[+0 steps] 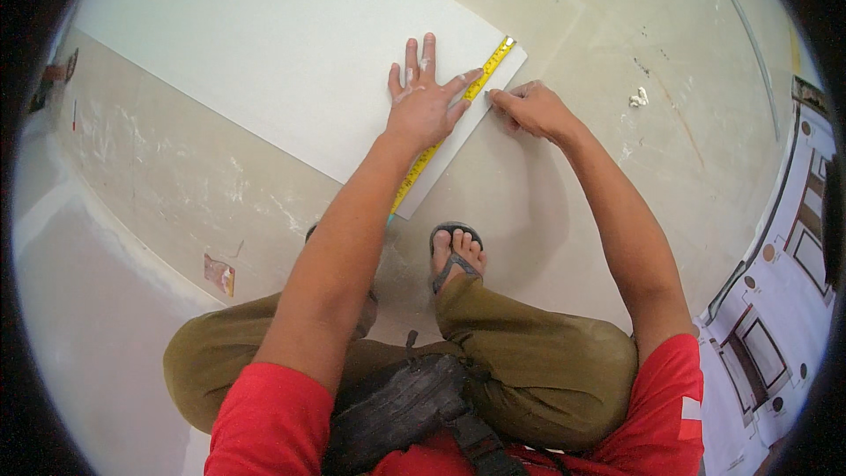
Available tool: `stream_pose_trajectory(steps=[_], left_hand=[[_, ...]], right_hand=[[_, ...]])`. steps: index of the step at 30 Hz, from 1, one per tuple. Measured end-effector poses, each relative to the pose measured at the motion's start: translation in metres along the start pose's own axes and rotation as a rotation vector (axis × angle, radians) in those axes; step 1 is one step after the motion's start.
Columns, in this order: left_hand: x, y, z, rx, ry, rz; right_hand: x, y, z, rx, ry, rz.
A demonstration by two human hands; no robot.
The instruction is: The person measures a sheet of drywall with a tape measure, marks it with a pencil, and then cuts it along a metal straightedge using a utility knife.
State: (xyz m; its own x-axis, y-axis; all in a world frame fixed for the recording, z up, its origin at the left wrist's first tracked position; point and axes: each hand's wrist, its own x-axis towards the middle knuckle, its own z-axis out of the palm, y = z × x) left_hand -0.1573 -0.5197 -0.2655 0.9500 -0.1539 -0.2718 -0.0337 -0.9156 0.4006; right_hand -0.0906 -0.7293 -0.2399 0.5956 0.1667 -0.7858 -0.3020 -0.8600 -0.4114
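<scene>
Head view: a large white board is seen lying flat on a pale glossy floor, with a yellow tape measure stretched along the board's near short edge. The left hand is laid flat with fingers spread wide, pressed down on the board and over the tape, so that the tape is pinned against the edge. The right hand is closed narrowly just beside the board's edge, near the far end of the tape; something thin seems to be pinched in its fingertips, but what it is cannot be told. A sandalled foot is planted on the floor close to the near end of the tape, and a large printed sheet lies well apart at the right.

Judged from this, a mark is being set at a measured spot. For it to be done well, the tape should be kept straight and flush along the edge, pressure from the flat hand should be kept even, and the mark should be made squarely against the chosen graduation.
</scene>
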Motion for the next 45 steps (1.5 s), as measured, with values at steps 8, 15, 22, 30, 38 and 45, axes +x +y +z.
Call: stream_pose_trajectory(steps=[8,15,22,30,38,45], left_hand=[[-0.002,-0.003,-0.003,0.048,-0.043,-0.008],[0.0,0.002,-0.009,0.04,-0.046,0.003],[-0.006,0.005,-0.014,0.041,-0.033,-0.015],[-0.04,-0.006,-0.023,0.037,-0.027,0.039],[-0.137,-0.023,-0.046,0.185,-0.449,-0.263],[-0.186,-0.039,0.033,0.075,-0.295,-0.265]], right_hand=[[-0.004,0.002,-0.002,0.019,-0.035,0.002],[-0.012,0.009,-0.01,0.094,-0.042,-0.003],[-0.06,0.004,-0.044,0.383,0.104,-0.027],[-0.049,0.045,-0.058,-0.261,0.338,-0.207],[0.003,0.01,-0.078,-0.578,0.324,-0.32],[0.017,-0.034,-0.022,-0.552,0.217,-0.516]])
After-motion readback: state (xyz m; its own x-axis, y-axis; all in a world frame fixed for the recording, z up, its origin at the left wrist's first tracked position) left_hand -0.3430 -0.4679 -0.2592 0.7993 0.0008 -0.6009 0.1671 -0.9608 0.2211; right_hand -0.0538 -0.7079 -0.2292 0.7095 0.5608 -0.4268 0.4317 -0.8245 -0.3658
